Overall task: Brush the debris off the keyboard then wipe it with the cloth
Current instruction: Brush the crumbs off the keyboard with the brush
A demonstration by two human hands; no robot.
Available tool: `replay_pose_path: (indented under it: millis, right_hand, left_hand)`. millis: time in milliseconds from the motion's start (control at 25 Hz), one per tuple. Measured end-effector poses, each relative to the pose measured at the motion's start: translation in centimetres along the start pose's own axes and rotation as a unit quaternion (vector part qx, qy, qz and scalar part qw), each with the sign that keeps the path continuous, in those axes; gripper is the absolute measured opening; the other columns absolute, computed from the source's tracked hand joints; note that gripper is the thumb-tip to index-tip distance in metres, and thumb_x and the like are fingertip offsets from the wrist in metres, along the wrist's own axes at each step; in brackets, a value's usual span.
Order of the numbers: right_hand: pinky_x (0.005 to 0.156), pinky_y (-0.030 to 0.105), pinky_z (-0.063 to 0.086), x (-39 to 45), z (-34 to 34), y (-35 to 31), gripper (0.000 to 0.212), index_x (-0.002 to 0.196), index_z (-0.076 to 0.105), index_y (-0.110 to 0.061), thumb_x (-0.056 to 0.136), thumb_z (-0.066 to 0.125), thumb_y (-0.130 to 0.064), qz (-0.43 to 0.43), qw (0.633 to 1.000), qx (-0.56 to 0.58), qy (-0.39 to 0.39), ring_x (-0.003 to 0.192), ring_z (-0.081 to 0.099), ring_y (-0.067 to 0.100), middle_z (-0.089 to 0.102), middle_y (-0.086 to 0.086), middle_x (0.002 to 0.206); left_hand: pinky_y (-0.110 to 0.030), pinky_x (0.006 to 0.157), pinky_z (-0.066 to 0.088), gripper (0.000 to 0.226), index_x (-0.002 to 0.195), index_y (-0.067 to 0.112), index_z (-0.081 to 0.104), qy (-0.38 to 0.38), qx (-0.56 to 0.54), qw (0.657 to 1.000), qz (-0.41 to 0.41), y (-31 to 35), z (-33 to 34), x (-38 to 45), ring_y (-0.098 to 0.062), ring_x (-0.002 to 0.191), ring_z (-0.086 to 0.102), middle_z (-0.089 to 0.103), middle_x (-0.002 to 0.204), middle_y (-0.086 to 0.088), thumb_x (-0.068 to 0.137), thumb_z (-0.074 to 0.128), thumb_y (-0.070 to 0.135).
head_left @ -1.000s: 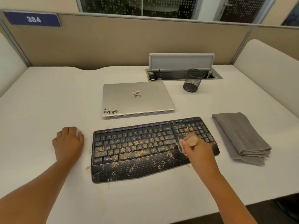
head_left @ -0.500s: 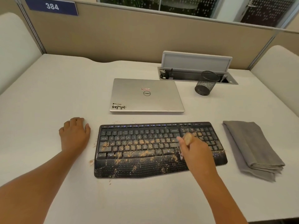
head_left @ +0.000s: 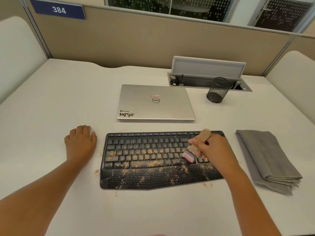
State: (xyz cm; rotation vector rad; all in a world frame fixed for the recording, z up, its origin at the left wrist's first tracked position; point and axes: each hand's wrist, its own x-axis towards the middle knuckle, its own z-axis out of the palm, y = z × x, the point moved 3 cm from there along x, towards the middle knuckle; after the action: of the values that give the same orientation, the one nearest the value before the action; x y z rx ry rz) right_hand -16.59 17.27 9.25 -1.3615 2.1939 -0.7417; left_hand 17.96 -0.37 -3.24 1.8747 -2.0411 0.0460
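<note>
A black keyboard lies in front of me, with tan debris strewn over its lower key rows and palm rest. My right hand grips a small brush by its wooden handle, and the pale bristles touch the keys at the right of the main block. My left hand rests flat on the white desk, just left of the keyboard, holding nothing. A folded grey cloth lies to the right of the keyboard.
A shut silver laptop sits behind the keyboard. A black mesh pen cup stands by an open cable hatch at the back right. Beige partitions wall the desk. Crumbs lie on the desk around the keyboard.
My right hand has tilted the brush so the handle points up and back, with the bristles now lower on the keys. My view has shifted left and closer. The left hand stays put.
</note>
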Motion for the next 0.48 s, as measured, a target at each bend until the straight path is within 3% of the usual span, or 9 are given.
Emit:
replay_pose_path:
  millis: [160, 320, 480]
  right_hand:
    - [0.057, 0.017, 0.043, 0.3, -1.1, 0.0, 0.039, 0.071, 0.07, -0.012, 0.081, 0.064, -0.049, 0.014, 0.999, -0.031, -0.012, 0.051, 0.061, 0.005, 0.068, 0.0, 0.062]
    - [0.052, 0.012, 0.037, 0.0, 1.6, -1.8, 0.047, 0.064, 0.064, -0.01, 0.084, 0.059, -0.052, 0.002, 0.995, -0.096, -0.01, 0.048, 0.056, 0.003, 0.061, -0.006, 0.056]
    - [0.044, 0.007, 0.043, 0.0, 3.1, -3.1, 0.041, 0.078, 0.066, -0.003, 0.084, 0.062, -0.044, 0.025, 0.997, 0.038, -0.055, 0.052, 0.066, 0.001, 0.07, 0.002, 0.07]
  left_hand:
    - [-0.054, 0.084, 0.037, 0.027, 0.111, -0.002, 0.057, -0.001, -0.007, 1.0, -0.004, -0.1, -0.1, 0.0, -0.046, 0.102, 0.05, 0.058, 0.11, -0.024, 0.091, 0.053, 0.014]
    - [-0.054, 0.083, 0.038, 0.026, 0.11, -0.002, 0.058, -0.002, -0.004, 1.0, -0.002, -0.1, 0.0, 0.0, -0.046, 0.1, 0.051, 0.059, 0.108, -0.024, 0.091, 0.054, 0.014]
    - [-0.054, 0.083, 0.039, 0.024, 0.109, -0.002, 0.058, 0.003, -0.009, 1.0, 0.003, -0.1, -0.1, 0.0, -0.045, 0.1, 0.052, 0.059, 0.108, -0.024, 0.091, 0.054, 0.014]
